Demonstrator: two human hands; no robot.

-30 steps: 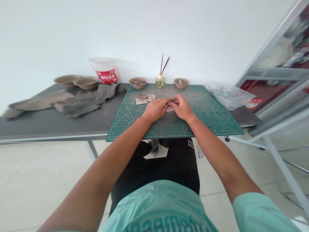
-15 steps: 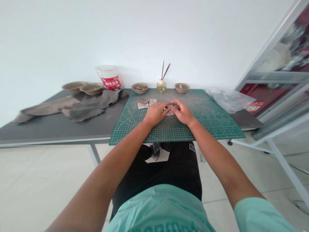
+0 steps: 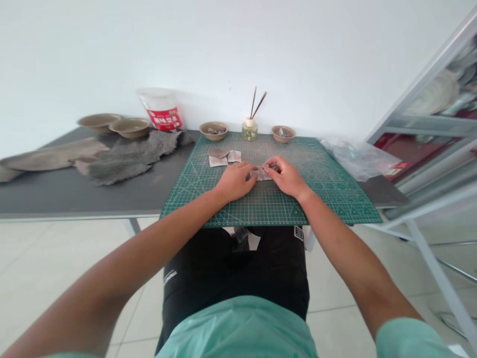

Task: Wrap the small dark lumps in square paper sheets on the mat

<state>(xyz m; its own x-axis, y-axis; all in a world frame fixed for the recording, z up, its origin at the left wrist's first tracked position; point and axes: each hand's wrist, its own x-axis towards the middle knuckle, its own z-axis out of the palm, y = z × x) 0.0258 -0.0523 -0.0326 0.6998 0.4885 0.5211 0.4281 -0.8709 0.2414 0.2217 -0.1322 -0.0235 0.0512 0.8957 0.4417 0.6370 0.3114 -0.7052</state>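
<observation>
A small, flat grey-brown scrap [image 3: 264,174], perhaps hide or cloth, lies on the green cutting mat [image 3: 201,194] in front of me. With thumb and curled fingers my left hand [image 3: 236,180] grips its left end. My right hand [image 3: 286,178] pinches its upper right part, fingertips bent down onto it. Parts of the scrap are hidden under the fingers. Just beyond my left hand lie a pale scrap [image 3: 234,156] and a brown scrap [image 3: 218,153], the latter partly over another light piece [image 3: 217,162].
Along the mat's back edge stand a bowl of scraps [image 3: 213,130], a reed diffuser [image 3: 249,130] and a smaller bowl [image 3: 283,133]. Leftward are furry grey hide [image 3: 128,159], a long tan piece [image 3: 55,155], two bowls [image 3: 130,128] and a plastic tub [image 3: 164,112]. A clear bag [image 3: 363,158] lies right.
My hands have moved apart a little, showing more of the scrap between them. Its lower edge now lies clear of my fingers. The whole view has shifted slightly.
</observation>
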